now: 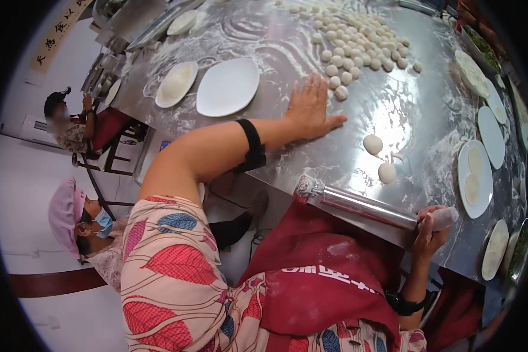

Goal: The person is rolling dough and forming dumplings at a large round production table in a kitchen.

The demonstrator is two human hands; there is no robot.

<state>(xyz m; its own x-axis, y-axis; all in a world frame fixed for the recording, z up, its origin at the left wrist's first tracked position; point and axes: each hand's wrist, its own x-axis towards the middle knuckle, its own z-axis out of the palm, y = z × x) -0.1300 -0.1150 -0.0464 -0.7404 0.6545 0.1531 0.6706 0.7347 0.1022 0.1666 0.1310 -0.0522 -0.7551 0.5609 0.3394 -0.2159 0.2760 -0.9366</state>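
Note:
My left hand [310, 110] lies palm down on the floured metal table [276, 154], fingers stretched and thumb out to the side. Its fingertips are beside a large group of small dough balls [358, 50]; whatever is under the palm is hidden. At the table's near edge lies a metal rolling pin [366, 205]. My right hand [433, 230] is closed around its right end, where a pale, translucent handle shows. Between my hands are one dough ball [373, 144] and a slightly flattened one [387, 173].
A white plate [227, 88] and a dough-topped plate [164, 101] are at the left. Along the right are a plate with flat dough rounds [486, 202], more plates and trays of green filling [481, 50]. A masked person [100, 229] and a seated person [70, 126] are at left.

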